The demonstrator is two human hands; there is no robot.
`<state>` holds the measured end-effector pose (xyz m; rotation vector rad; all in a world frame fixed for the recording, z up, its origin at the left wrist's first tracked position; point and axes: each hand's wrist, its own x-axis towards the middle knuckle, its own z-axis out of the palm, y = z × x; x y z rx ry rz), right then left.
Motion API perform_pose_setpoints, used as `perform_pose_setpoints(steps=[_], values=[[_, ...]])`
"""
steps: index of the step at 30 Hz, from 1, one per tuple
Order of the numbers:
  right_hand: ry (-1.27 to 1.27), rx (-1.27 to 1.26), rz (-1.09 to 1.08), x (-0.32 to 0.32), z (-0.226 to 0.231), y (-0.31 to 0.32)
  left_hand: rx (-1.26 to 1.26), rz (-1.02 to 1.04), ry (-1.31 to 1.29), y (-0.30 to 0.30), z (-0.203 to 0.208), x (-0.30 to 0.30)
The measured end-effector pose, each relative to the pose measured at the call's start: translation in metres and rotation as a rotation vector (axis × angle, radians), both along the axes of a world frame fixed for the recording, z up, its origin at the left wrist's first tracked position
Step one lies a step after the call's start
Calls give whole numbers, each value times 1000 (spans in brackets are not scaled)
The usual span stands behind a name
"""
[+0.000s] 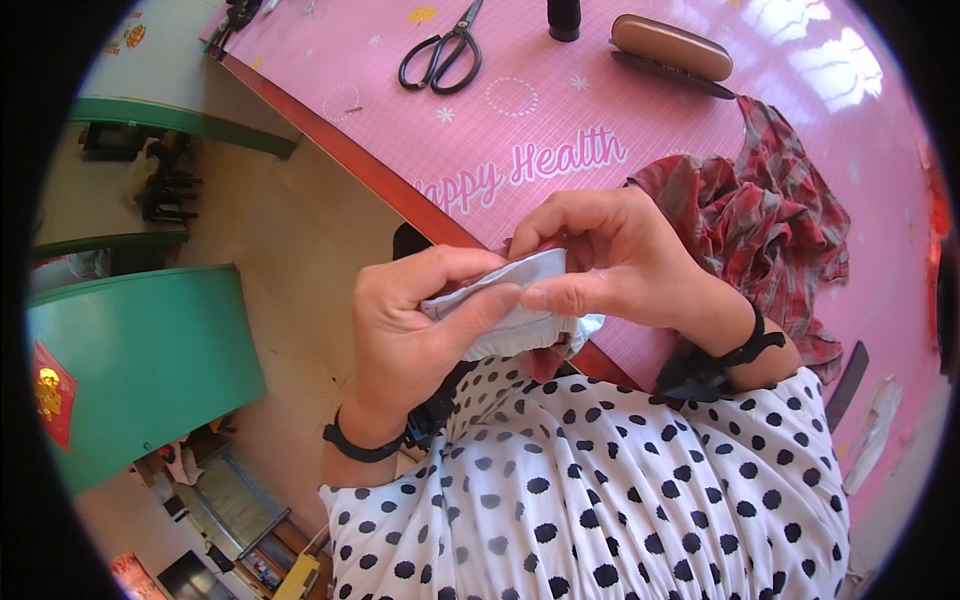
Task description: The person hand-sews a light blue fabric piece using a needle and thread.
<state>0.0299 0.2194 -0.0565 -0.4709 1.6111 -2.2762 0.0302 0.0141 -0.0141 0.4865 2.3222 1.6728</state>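
Observation:
A folded piece of pale white cloth (512, 336) is held up between my hands, over the front edge of the table. My left hand (400, 315) pinches its left end, thumb in front and fingers behind. On the other end, my right hand (635, 255) is closed with thumb and bent fingers on the cloth's upper edge. A bit of dark red fabric (545, 362) shows below the white cloth. Whether a needle or thread is between my right fingers cannot be made out. Crumpled red plaid fabric (775, 215) lies just right of my right hand.
On the pink-covered table (380, 140) are black-handled scissors (443, 62), a black cylinder (564, 20) and an open brown oblong case (672, 50). A dark flat strip (848, 385) and a whitish strip (876, 432) lie at the right. A green cabinet (160, 350) stands left.

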Motion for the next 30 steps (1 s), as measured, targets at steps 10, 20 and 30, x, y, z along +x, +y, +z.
perform_pose_setpoints(steps=[10, 20, 30], values=[[1, 126, -45, -7, 4, 7, 27, -54, -130, -16, 3, -11], [5, 275, -70, -6, 5, 4, 21, -13, 17, -2, -4, -13], [-378, -20, -199, -23, -8, 15, -103, -12, 158, -45, -15, -13]])
